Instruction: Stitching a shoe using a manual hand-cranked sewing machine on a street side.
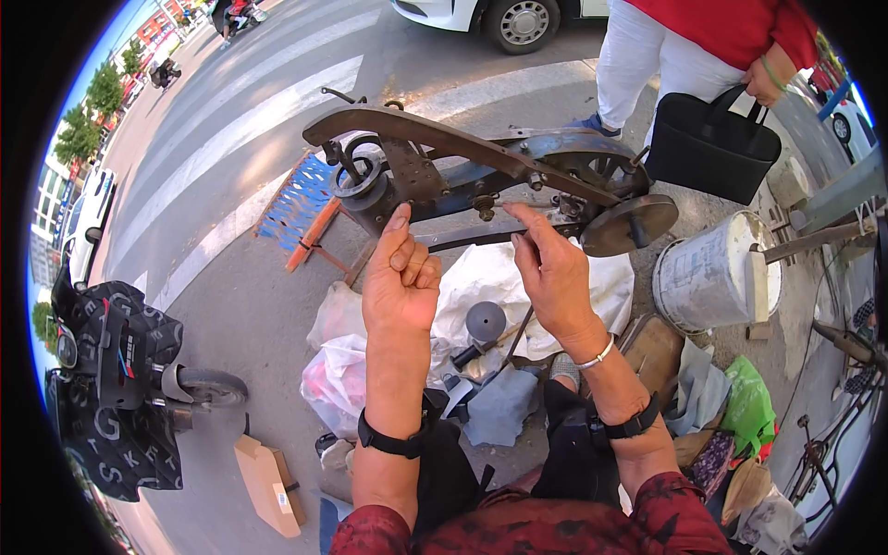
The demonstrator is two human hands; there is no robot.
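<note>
Both forearms bare below dark red patterned sleeves, pushed up near the elbows at 6 o'clock. Black band on the left wrist. Right wrist: thin silver bracelet; black strap further up the forearm. Dark trousers.

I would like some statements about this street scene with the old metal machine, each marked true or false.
1. The left hand presses its thumb against the rusty metal machine. True.
2. The right hand rests on the white bucket. False: its fingers are at the machine's lower bar, and the bucket stands apart to the right.
3. A person in white trousers carries a black bag. True.
4. A blue slatted stool stands to the left behind the machine. True.
5. The parked scooter is on the right side. False: it is on the left.
</note>
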